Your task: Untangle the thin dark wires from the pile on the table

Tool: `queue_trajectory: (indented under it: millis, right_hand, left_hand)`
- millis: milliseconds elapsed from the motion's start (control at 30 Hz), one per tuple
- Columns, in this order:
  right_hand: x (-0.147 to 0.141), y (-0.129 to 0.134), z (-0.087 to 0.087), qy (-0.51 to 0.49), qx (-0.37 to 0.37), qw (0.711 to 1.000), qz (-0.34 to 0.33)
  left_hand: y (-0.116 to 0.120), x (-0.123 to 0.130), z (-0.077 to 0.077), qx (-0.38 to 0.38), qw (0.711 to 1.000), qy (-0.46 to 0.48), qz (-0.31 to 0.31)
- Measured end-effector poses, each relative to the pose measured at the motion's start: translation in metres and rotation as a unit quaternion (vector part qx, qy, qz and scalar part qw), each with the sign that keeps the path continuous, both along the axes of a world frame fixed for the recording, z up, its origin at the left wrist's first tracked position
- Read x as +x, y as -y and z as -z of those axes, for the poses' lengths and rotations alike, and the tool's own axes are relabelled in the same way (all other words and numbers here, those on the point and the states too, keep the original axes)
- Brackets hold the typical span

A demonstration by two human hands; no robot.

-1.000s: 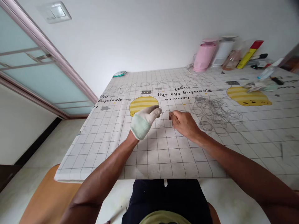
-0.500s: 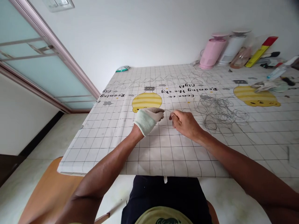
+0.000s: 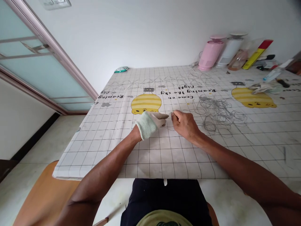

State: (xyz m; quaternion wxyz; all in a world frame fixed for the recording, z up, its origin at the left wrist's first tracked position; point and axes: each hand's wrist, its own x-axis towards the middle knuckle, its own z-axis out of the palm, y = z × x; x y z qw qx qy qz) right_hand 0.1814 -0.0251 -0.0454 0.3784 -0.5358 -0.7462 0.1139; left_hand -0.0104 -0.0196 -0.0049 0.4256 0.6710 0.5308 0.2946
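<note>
My left hand [image 3: 154, 121], in a pale white-green glove, is pinched closed over the middle of the table. Just to its right is my bare right hand [image 3: 185, 124], thumb and forefinger pressed together. A thin strand of wire [image 3: 170, 114] bridges the small gap between the fingertips of both hands. To the right of my right hand lies a loose tangle of thin grey wire [image 3: 219, 115], spread in many loops on the tablecloth [image 3: 150, 153]. The wire's ends inside my fingers are hidden.
Along the wall at the back right stand a pink cylinder [image 3: 211, 55], a white cylinder [image 3: 229, 51], a clear bottle [image 3: 238, 60] and a yellow-red box [image 3: 257, 55]. A crumpled glove [image 3: 266, 87] lies at the right. A green packet [image 3: 121, 69] sits at the far left corner.
My hands have come slightly closer together, and the left fingers now point more toward the right hand. The whole view has shifted slightly.
</note>
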Motion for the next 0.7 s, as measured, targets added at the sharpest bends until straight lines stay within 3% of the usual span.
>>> queue_trajectory:
  millis: [133,367,700]
  right_hand:
    - [0.000,0.000,-0.002,0.002,0.002,1.000,-0.002]
    - [0.000,0.001,-0.003,0.038,0.009,0.999,0.018]
    - [-0.005,-0.002,0.005,0.040,0.017,0.999,0.028]
  left_hand:
    - [-0.002,-0.003,0.000,0.050,0.997,-0.045,0.044]
    - [-0.003,0.001,0.007,0.058,0.997,-0.043,0.025]
    - [-0.002,0.003,0.012,0.021,0.998,-0.027,0.051]
